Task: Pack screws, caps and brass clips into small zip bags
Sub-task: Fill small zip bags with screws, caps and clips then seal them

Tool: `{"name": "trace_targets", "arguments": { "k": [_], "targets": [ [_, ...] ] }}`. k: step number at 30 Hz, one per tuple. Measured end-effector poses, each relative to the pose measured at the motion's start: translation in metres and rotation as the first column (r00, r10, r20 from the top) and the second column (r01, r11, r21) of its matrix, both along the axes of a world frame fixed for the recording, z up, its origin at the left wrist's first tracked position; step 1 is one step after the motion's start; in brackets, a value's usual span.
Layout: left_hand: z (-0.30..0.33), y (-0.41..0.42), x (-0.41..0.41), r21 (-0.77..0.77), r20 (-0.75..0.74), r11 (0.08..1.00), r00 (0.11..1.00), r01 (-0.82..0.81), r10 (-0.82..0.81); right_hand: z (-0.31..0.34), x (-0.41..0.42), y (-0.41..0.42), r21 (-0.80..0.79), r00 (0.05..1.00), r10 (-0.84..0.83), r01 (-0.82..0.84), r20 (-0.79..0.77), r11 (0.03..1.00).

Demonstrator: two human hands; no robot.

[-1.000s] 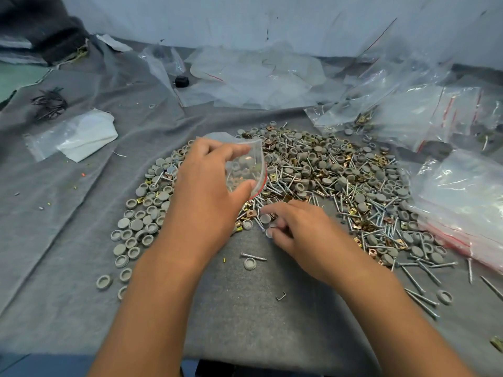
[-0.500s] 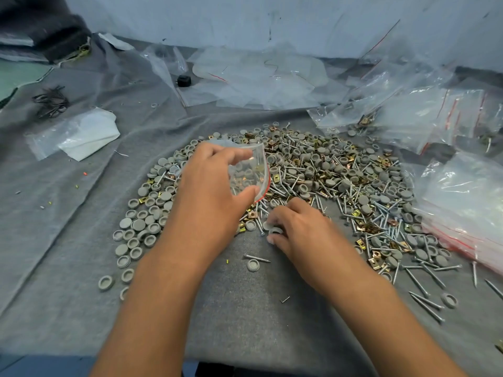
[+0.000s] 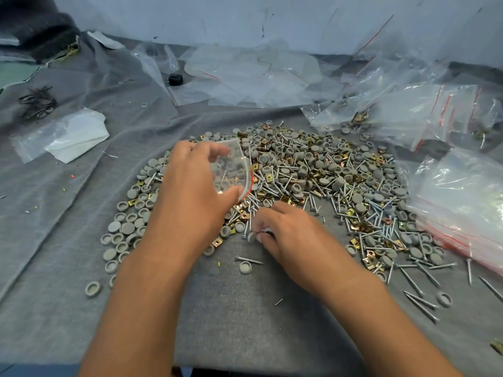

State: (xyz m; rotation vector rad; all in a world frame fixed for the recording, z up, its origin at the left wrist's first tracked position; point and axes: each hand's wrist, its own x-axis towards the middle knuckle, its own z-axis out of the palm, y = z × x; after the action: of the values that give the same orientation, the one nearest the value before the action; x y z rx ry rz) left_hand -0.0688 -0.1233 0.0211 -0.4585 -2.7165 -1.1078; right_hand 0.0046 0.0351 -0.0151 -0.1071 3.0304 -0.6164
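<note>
Left hand (image 3: 196, 194) had the small zip bag (image 3: 231, 170) pinched up over the pile (image 3: 313, 172), its red-edged mouth facing right and down. Right hand (image 3: 288, 235) sat on the table just below that mouth, fingers curled onto some grey caps (image 3: 251, 236) at the pile's near edge. Up and slightly left is the way in, I'd say.
</note>
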Motion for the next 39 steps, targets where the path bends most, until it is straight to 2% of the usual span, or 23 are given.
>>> {"name": "trace_targets", "arguments": {
  "k": [5, 9, 12, 14, 17, 23, 26, 30, 34, 37, 39],
  "targets": [
    [-0.002, -0.005, 0.001, 0.014, 0.010, 1.000, 1.000, 0.017, -0.017, -0.002, 0.002, 0.001, -0.052, 1.000, 0.016, -0.017, -0.021, 0.999],
    [0.001, -0.012, 0.002, 0.050, -0.008, 0.999, 1.000, 0.003, -0.003, -0.003, 0.002, -0.001, -0.069, 0.997, 0.065, -0.062, 0.042, 0.996],
    [0.003, -0.018, 0.003, 0.044, -0.014, 0.999, 1.000, -0.012, 0.013, -0.005, 0.001, -0.001, -0.067, 0.998, 0.066, -0.067, -0.007, 0.996],
    [0.003, -0.021, 0.004, 0.016, -0.020, 1.000, 1.000, 0.011, -0.010, -0.003, 0.001, -0.002, -0.174, 0.994, 0.044, -0.061, -0.098, 0.983],
    [0.002, -0.021, 0.007, -0.053, -0.023, 0.994, 0.995, 0.091, -0.092, 0.007, -0.002, -0.002, -0.408, 0.947, -0.075, -0.061, -0.311, 0.911],
    [0.002, -0.015, 0.010, -0.141, -0.040, 0.973, 0.981, 0.182, -0.189, 0.020, -0.004, -0.004, -0.567, 0.897, -0.179, -0.093, -0.405, 0.819],
    [0.004, -0.013, 0.012, -0.174, -0.042, 0.961, 0.973, 0.217, -0.227, 0.025, -0.007, -0.012, -0.550, 0.841, -0.204, -0.127, -0.501, 0.825],
    [0.008, -0.010, 0.015, -0.172, -0.051, 0.956, 0.967, 0.238, -0.250, 0.024, -0.011, -0.016, -0.422, 0.803, -0.196, -0.076, -0.564, 0.903],
    [0.008, -0.011, 0.016, -0.103, -0.079, 0.971, 0.972, 0.214, -0.223, 0.022, -0.013, -0.022, -0.319, 0.783, -0.156, -0.057, -0.603, 0.946],
    [0.008, -0.014, 0.014, -0.066, -0.103, 0.981, 0.977, 0.182, -0.188, 0.022, -0.013, -0.024, -0.361, 0.782, -0.161, -0.087, -0.603, 0.929],
    [0.010, -0.018, 0.013, -0.043, -0.096, 0.990, 0.986, 0.132, -0.136, 0.024, -0.013, -0.024, -0.434, 0.762, -0.227, -0.079, -0.607, 0.897]
  ]
}}
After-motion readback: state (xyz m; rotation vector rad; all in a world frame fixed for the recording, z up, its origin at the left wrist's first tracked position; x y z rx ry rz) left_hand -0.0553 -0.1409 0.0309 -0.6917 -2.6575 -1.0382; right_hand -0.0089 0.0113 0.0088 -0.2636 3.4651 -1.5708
